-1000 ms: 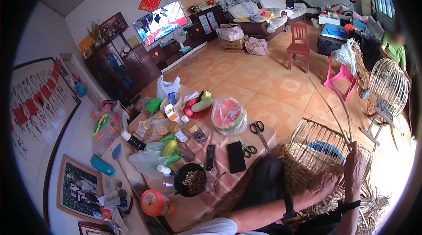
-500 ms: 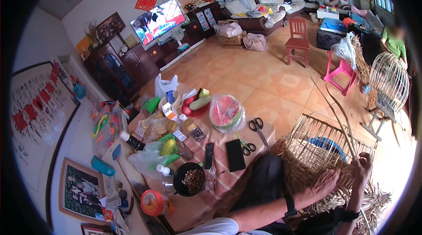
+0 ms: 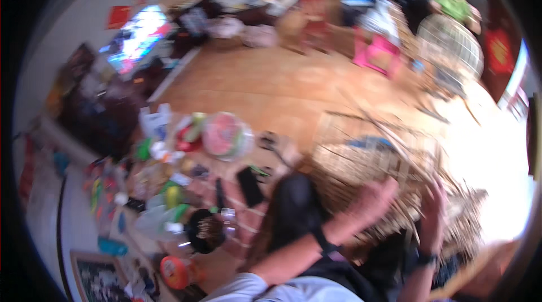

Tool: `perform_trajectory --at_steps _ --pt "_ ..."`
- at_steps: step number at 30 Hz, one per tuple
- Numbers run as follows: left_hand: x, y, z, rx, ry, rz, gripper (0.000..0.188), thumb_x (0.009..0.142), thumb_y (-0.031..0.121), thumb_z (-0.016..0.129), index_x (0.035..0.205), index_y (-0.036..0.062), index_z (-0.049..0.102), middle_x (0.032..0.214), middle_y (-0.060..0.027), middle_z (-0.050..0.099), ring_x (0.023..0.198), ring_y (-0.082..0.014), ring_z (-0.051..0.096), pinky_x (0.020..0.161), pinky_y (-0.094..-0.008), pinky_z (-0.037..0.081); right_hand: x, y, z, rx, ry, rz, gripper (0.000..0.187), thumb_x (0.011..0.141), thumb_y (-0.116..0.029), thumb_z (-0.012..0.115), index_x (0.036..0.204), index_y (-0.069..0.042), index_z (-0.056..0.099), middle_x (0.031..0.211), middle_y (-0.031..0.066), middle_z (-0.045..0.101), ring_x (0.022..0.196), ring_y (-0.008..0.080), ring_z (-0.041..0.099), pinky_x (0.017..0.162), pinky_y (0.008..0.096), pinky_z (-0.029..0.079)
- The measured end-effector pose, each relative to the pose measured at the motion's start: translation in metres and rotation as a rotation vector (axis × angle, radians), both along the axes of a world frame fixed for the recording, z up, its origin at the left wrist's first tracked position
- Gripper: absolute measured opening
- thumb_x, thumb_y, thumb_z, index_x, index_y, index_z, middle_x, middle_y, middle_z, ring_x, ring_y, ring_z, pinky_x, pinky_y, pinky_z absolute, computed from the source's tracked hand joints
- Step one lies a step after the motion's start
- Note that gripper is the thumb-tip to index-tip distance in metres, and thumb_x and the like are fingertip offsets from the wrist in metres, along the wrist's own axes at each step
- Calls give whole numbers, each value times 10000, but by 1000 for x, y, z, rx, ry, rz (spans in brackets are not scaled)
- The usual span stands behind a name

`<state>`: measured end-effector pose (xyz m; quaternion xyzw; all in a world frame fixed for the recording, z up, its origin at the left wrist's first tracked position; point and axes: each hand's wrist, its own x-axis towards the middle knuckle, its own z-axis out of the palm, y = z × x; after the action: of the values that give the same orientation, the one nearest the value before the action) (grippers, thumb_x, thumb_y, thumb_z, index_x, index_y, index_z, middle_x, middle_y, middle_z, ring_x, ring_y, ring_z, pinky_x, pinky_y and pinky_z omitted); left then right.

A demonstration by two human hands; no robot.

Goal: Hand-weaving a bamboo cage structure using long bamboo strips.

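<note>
A large straw-coloured woven basket [image 3: 339, 158] with upright stakes leans in front of my lap, its weave blurred by motion. My left hand [image 3: 375, 197] is closed at the basket's near side; what its fingers hold is smeared. Beside it on the right, my right hand [image 3: 433, 206] is closed around the lower end of a long, thin plant strand [image 3: 389, 134]. The strand slants up and leftward across the basket. Loose straw ends [image 3: 466, 211] hang below and to the right of my hands. Something blue [image 3: 370, 143] shows inside the basket.
At left, a low table carries a cut watermelon [image 3: 223, 135], scissors [image 3: 268, 141], a phone [image 3: 249, 186], and a dark bowl [image 3: 204, 231]. Farther off are a pink stool [image 3: 377, 53], a round cage-like basket [image 3: 451, 45] and a person in green [image 3: 451, 5].
My view has swung to the right and blurred, so the room and table sit farther left. My hands stay at the basket, and the strand still runs into my right hand.
</note>
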<state>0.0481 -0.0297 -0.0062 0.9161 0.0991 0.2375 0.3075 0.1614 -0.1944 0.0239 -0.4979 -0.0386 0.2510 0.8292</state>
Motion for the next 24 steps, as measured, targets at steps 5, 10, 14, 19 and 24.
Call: perform_trajectory --at_steps 5,10,14,19,24 --pt "-13 11 21 -13 84 -91 630 857 236 738 1380 33 452 1110 -234 644 1046 -424 624 924 -482 502 54 20 -17 -494 -506 354 270 879 -248 760 986 -14 678 776 -32 616 717 62 532 642 250 410" --pt "-14 12 19 128 87 -235 892 638 270 900 1378 49 453 1135 -175 620 1115 -366 589 1023 -472 427 3 -9 6 -458 -142 246 202 931 -299 712 880 -107 676 686 -87 541 623 28 486 573 204 369" --pt "-12 13 15 222 113 -295 754 574 227 914 1215 86 544 1056 -119 615 1072 -356 590 994 -472 422 -32 -37 -46 -39 44 366 187 929 -281 705 861 -122 634 688 -83 516 566 29 432 514 199 320" --pt "-15 14 20 237 183 -355 645 596 162 888 1158 77 583 1090 -105 625 1125 -312 589 1047 -473 404 -29 -34 -22 -289 -129 521 267 955 -344 690 996 -80 676 707 -86 526 622 22 437 540 211 332" --pt "-16 14 63 114 -136 -92 388 835 -17 611 1216 53 637 1086 -139 683 1037 -322 664 925 -403 524 -30 -37 -34 -431 -179 451 338 995 -396 639 1088 -75 684 798 -73 588 661 26 458 570 220 382"
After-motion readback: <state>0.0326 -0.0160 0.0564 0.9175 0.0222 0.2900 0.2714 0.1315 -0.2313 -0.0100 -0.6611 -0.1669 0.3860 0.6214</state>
